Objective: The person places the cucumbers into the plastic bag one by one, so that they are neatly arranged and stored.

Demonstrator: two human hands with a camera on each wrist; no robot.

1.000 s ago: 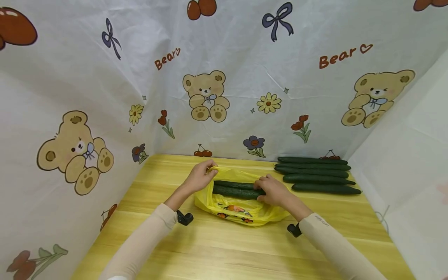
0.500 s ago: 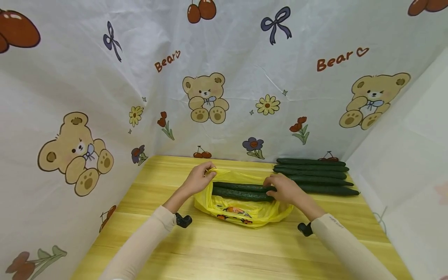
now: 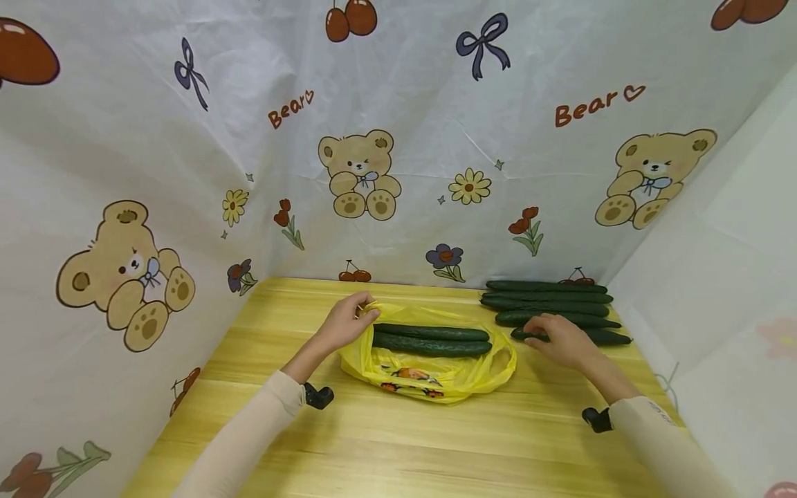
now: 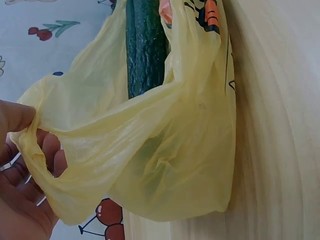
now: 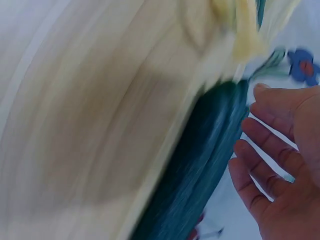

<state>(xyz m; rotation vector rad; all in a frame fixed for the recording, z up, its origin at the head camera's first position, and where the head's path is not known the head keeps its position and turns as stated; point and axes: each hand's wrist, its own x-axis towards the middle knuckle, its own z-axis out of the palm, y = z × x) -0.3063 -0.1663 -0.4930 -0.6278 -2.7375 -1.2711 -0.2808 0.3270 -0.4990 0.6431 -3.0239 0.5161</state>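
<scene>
A thin yellow plastic bag (image 3: 461,391) lies on its side with its mouth spread toward the back. My left hand (image 3: 344,324) pinches the bag's handle at the left, thumb on one side and fingers through the loop in the left wrist view. Two dark green cucumbers (image 3: 432,346) lie side by side inside the bag. To the right, my right hand (image 3: 563,340) hovers over the left end of the frontmost loose cucumber (image 3: 613,338). In the right wrist view its fingers (image 5: 248,186) are loosely bent beside that cucumber (image 5: 195,165), holding nothing.
Several more cucumbers (image 3: 548,297) lie in a row at the back right of the wood-grain table (image 3: 398,449). A white sheet (image 3: 423,111) printed with bears rises behind and along the sides. A thin cord (image 3: 671,387) hangs near the right edge.
My right hand has let go of the cucumbers in the bag and moved right to the loose ones. Those in the bag now lie fully uncovered. The left hand keeps its grip on the bag.
</scene>
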